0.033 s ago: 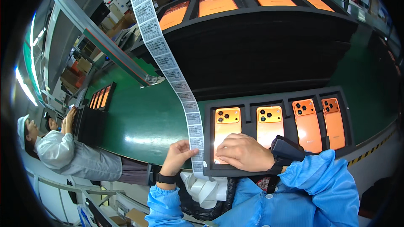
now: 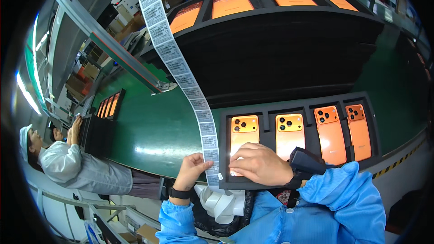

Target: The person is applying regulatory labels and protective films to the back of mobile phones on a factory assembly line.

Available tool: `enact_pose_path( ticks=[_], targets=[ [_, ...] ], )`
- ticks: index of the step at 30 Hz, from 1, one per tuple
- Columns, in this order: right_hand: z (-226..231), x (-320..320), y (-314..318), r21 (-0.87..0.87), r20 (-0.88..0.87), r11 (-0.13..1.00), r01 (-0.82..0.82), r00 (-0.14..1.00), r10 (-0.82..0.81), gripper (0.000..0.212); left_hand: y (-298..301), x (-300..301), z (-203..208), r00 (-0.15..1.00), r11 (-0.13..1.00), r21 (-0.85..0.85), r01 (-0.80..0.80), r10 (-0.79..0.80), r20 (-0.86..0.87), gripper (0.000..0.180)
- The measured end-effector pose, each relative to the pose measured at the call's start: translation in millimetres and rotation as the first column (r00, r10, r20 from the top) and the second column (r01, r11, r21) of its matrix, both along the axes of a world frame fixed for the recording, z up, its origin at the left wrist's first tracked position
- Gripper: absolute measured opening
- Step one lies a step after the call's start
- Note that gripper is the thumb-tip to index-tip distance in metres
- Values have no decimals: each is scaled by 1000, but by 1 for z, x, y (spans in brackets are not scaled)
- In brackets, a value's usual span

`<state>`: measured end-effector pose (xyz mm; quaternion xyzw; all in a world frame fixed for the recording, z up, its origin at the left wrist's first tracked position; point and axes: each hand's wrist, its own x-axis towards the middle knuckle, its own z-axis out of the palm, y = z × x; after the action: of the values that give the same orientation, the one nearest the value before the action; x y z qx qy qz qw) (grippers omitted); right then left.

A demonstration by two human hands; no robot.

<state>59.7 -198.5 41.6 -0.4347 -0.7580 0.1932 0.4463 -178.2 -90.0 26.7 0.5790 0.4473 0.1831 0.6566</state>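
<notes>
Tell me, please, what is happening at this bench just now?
A person in a blue smock has the left hand pinching a long strip of printed labels near its lower end. The right hand is over the lower part of the leftmost orange phone in a black tray. Three more orange phones lie in their own slots. Beyond stands a tall black stack with phones on top; a co-worker is off to the left.

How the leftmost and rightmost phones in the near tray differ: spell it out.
The leftmost phone is partly covered by the right hand; the rightmost phone is uncovered. The leftmost phone looks pale and brightly lit, the rightmost phone deeper orange. Both lie camera side up in the dark tray.
</notes>
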Motion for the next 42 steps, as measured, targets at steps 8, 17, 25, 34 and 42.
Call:
enact_pose_path(
  ticks=[8, 17, 25, 34, 42],
  targets=[
    [-2, -57, -10, 111, -81, 991, 71, 995, -62, 38, -59, -2, 50, 909, 968, -101, -232, 252, 331, 18],
    [-1, -60, -12, 302, -151, 946, 117, 986, -73, 25, -83, 0, 61, 904, 962, -59, -266, 271, 331, 19],
    [6, -56, -23, 429, -58, 894, 129, 992, -115, 26, -87, 8, 63, 908, 954, 63, -292, 256, 332, 18],
    [34, 13, -45, 234, -233, 942, 241, 954, -186, 16, -45, 3, 49, 953, 782, 560, -273, 300, 46, 47],
    [45, 101, -73, 78, 28, 917, 392, 918, -395, 20, -56, 124, 72, 750, 161, 835, 526, -551, -366, 42]
  ],
)
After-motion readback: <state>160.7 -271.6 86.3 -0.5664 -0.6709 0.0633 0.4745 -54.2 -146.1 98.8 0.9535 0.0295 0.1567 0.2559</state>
